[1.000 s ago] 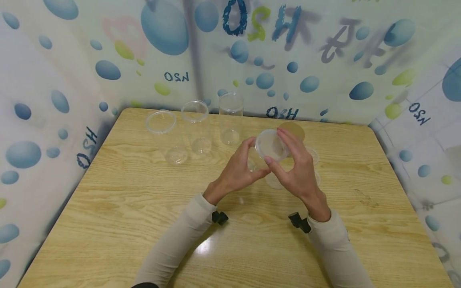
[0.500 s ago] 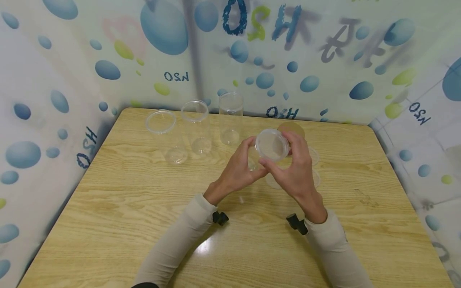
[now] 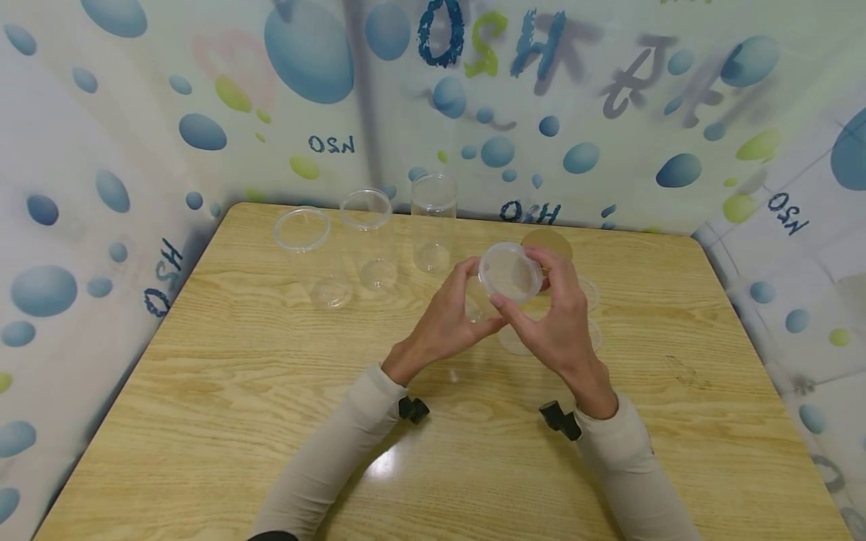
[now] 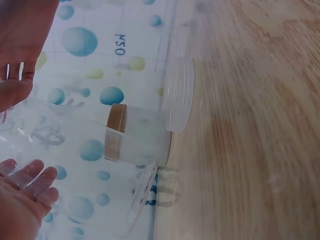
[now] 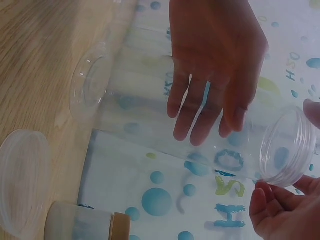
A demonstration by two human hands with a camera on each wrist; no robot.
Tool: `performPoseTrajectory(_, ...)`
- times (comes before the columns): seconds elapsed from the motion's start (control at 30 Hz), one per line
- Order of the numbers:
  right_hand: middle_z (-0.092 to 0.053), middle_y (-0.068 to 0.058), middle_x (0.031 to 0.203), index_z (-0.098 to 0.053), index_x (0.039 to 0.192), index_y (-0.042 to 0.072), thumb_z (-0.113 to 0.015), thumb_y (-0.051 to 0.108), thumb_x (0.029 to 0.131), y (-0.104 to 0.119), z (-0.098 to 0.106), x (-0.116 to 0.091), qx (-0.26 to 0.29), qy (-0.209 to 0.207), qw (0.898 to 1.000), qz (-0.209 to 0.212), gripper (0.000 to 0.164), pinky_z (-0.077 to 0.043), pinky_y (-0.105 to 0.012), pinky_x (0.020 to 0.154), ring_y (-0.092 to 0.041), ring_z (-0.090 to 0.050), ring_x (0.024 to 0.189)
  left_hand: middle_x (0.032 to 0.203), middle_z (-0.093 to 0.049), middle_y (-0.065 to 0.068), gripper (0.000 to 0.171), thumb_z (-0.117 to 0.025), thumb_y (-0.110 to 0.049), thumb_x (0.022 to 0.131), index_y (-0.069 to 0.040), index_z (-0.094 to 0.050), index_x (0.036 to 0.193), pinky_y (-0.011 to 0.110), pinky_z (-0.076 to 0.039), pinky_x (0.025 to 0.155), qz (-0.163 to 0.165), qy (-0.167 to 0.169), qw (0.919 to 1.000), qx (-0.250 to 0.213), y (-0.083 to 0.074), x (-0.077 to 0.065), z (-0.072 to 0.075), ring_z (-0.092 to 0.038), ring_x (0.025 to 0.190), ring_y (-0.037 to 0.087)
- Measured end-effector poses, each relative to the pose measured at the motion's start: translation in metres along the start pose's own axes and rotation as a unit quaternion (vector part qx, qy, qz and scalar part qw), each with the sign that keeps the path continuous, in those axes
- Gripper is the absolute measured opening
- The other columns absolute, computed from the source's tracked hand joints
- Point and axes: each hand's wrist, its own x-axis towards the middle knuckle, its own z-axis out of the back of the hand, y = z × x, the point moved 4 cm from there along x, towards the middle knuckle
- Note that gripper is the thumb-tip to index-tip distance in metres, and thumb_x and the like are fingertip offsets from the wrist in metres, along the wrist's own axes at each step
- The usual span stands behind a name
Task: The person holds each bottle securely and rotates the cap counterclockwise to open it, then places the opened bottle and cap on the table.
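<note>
A tall clear plastic jar (image 5: 145, 100) is held upright in front of me. My left hand (image 3: 443, 319) grips its side, with fingers and thumb round the body; in the left wrist view part of that hand (image 4: 22, 202) shows at the lower left. On the jar's mouth sits a translucent round lid (image 3: 510, 273). With thumb and fingers my right hand (image 3: 558, 319) holds this lid by its rim. In the right wrist view the right hand (image 5: 287, 210) is at the lid's edge. Whether the lid is fully seated I cannot tell.
Three clear jars without lids (image 3: 304, 230) stand at the back left of the wooden table (image 3: 237, 421). Behind my right hand is a container with a brown lid (image 3: 551, 244). Loose translucent lids (image 5: 25, 182) lie near it. A printed curtain (image 3: 406, 113) surrounds the table.
My right hand's fingers have shifted round the lid's rim, from its top edge to its right side, with the wrist turning slightly. The left hand and jar stay nearly in place.
</note>
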Motion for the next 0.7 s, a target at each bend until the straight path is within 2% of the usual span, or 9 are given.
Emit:
performPoseTrajectory(0.07,-0.057,-0.019,0.132,-0.051,0.134,-0.003,-0.083,0.016,0.077,-0.0001,0.0004,0.0004,0.009,0.006,1.000,0.003,0.068,-0.041,-0.027,0.075,-0.030,-0.053,0.101,0.139,-0.050,0.014,0.086,-0.083,-0.026,0.081,-0.001,-0.032,0.144,0.049,-0.045,0.103,-0.001,0.002,1.0000,-0.004,0.0004,-0.0001,0.0003,-0.050,0.125,0.024)
performPoseTrajectory(0.13,-0.057,-0.018,0.133,-0.051,0.134,-0.002,-0.083,0.011,0.075,0.0000,0.0006,0.0008,0.017,0.011,1.000,0.007,0.069,-0.042,-0.028,0.075,-0.030,-0.054,0.102,0.140,-0.050,0.014,0.086,-0.083,-0.026,0.081,-0.001,-0.032,0.145,0.049,-0.045,0.104,0.000,0.006,1.0000,-0.007,0.0005,-0.0002,0.0008,-0.050,0.126,0.024)
performPoseTrajectory(0.4,-0.052,-0.017,0.141,-0.047,0.141,0.001,-0.081,0.006,0.077,0.0017,0.0028,0.0016,0.038,0.041,0.998,0.010,0.073,-0.044,-0.028,0.078,-0.029,-0.055,0.108,0.141,-0.049,0.013,0.087,-0.083,-0.027,0.081,-0.003,-0.030,0.146,0.049,-0.043,0.105,0.006,0.018,0.9996,-0.021,0.0017,-0.0009,0.0015,-0.050,0.127,0.024)
performPoseTrajectory(0.7,-0.044,-0.016,0.151,-0.041,0.146,0.001,-0.075,0.007,0.081,-0.0010,0.0029,0.0007,0.052,0.070,0.996,-0.002,0.074,-0.047,-0.043,0.084,-0.031,-0.051,0.125,0.142,-0.049,0.012,0.086,-0.082,-0.028,0.082,-0.003,-0.031,0.147,0.052,-0.042,0.107,0.008,0.019,0.9994,-0.028,0.0035,-0.0009,-0.0004,-0.048,0.129,0.023)
